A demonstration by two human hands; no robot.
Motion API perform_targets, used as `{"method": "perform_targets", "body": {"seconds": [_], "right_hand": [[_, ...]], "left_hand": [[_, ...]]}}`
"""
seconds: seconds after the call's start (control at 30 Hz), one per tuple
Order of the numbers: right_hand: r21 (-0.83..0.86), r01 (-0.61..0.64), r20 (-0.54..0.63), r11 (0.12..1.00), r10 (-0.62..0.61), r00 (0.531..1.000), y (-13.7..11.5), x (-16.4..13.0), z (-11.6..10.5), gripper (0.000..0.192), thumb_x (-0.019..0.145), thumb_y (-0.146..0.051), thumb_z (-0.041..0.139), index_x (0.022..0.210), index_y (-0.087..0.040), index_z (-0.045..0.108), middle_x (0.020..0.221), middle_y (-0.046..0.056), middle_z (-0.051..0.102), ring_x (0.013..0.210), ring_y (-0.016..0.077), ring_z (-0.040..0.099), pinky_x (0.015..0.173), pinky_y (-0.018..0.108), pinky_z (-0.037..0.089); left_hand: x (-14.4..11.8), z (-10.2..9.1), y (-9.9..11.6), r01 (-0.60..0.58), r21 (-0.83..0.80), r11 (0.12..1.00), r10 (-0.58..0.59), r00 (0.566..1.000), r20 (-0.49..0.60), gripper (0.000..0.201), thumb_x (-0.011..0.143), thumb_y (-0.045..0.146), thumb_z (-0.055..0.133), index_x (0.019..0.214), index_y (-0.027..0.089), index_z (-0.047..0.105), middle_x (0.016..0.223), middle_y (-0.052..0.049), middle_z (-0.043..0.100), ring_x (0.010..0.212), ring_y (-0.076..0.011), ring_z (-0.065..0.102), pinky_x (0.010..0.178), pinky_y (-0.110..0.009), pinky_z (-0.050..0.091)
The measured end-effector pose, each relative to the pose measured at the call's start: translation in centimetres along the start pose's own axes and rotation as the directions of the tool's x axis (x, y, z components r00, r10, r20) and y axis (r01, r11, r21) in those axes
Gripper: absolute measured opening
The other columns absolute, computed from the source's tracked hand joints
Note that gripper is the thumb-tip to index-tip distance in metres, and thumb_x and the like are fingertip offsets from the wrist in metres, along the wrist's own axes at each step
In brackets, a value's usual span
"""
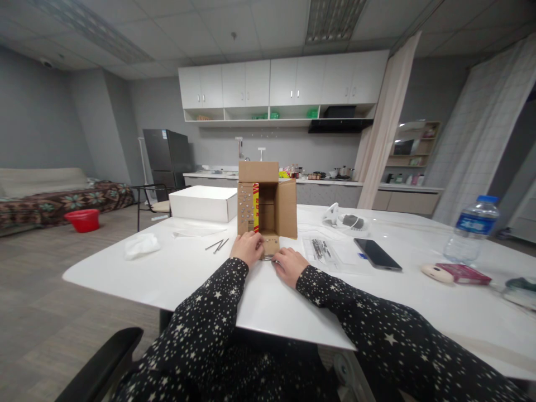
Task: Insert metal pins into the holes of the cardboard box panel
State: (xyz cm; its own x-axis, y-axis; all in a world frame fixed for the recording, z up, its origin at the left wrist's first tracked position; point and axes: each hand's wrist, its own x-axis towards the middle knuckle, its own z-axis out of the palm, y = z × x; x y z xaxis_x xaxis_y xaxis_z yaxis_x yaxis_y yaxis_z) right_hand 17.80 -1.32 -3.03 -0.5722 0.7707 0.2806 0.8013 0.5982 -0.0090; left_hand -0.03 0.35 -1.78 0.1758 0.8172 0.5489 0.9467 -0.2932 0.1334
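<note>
An open cardboard box [287, 207] stands in front of me, its opening towards me and its flaps spread. Small round studs dot the left flap [245, 207] and the lower flap [272, 244]. My left hand [248, 247] is closed, its bent fingers at the lower flap's left edge. Near that flap's front right corner is my right hand [290, 265], fingers curled and close together; whatever they hold is hidden. A thin metallic thing [267, 258] shows between the hands, too small to name. Slim metal rods [216, 244] lie left of my left hand.
On the white table [167, 279] are a white box [204, 202], crumpled tissue [141, 246], a clear case with small tools [320, 251], a phone [377, 254], a respirator mask [345, 219], a water bottle [471, 230] and a dark red pack [469, 273].
</note>
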Motion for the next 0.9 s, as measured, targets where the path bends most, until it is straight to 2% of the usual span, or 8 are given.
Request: {"method": "perform_targets", "body": {"seconds": [0.13,0.27,0.9], "right_hand": [[0.007,-0.001,-0.006,1.000,0.001,1.000,0.03,-0.03,0.06,0.024,0.091,-0.025,0.043,0.104,-0.021,0.063,0.104,0.007,0.059,0.098,0.0205,0.051,0.081,0.031,0.037],[0.008,0.005,-0.015,1.000,-0.005,1.000,0.06,-0.07,0.10,0.024,0.091,-0.024,0.043,0.103,-0.021,0.064,0.104,0.007,0.059,0.098,0.0203,0.051,0.080,0.031,0.037],[0.018,0.001,-0.018,1.000,-0.001,1.000,0.09,-0.04,0.07,0.026,0.090,-0.024,0.042,0.104,-0.021,0.064,0.105,0.007,0.059,0.098,0.0206,0.051,0.079,0.031,0.037]], "left_hand": [[-0.02,-0.20,-0.03,0.095,0.031,0.995,-0.093,0.995,-0.045,0.018,0.082,0.024,0.049,0.097,0.021,0.060,0.100,-0.008,0.062,0.100,-0.0247,0.055,0.086,-0.040,0.040],[-0.03,-0.02,-0.17,0.140,0.052,0.989,-0.139,0.990,-0.034,0.020,0.083,0.026,0.048,0.099,0.021,0.058,0.103,-0.010,0.060,0.102,-0.0270,0.054,0.086,-0.042,0.039],[0.04,0.11,-0.30,0.139,0.045,0.989,-0.139,0.990,-0.003,0.015,0.085,0.025,0.048,0.093,0.020,0.059,0.101,-0.009,0.060,0.104,-0.0270,0.054,0.086,-0.042,0.039]]}}
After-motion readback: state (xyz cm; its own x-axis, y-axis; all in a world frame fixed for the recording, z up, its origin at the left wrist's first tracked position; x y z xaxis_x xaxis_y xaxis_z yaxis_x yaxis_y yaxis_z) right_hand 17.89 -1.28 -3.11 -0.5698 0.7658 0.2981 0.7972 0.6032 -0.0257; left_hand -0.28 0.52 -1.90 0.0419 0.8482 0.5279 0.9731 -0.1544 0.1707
